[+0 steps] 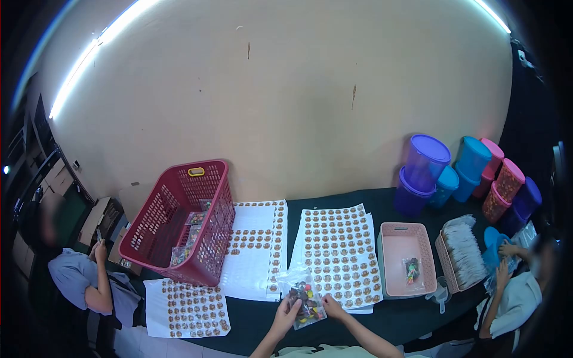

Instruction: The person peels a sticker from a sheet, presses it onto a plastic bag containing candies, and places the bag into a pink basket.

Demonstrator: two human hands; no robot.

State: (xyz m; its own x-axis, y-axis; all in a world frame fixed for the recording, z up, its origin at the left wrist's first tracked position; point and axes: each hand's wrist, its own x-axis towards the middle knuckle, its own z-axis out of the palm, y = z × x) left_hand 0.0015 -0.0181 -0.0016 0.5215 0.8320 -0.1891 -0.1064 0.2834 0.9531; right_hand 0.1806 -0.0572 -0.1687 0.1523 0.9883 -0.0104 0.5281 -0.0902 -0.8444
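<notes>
A clear plastic bag (pixel 306 301) with dark, red, yellow and green pieces inside is held at the table's front edge. My left hand (pixel 285 317) grips its left side, thumb over the front. At the bag's right edge, my right hand (pixel 332 307) has its fingers closed on the plastic. Just behind the bag lies a white sheet (pixel 343 250) with rows of round brown stickers. Another sticker sheet (pixel 253 262) is left of it, and a smaller one (pixel 186 307) lies near the front left.
A maroon basket (pixel 212 250) holding filled bags stands left. On the right are a pink tray (pixel 406 231) with one filled bag, a clear scoop (pixel 440 293), a basket of white packets (pixel 462 253) and stacked tubs (pixel 427 158). Co-workers sit at left (pixel 89 280) and right (pixel 516 304).
</notes>
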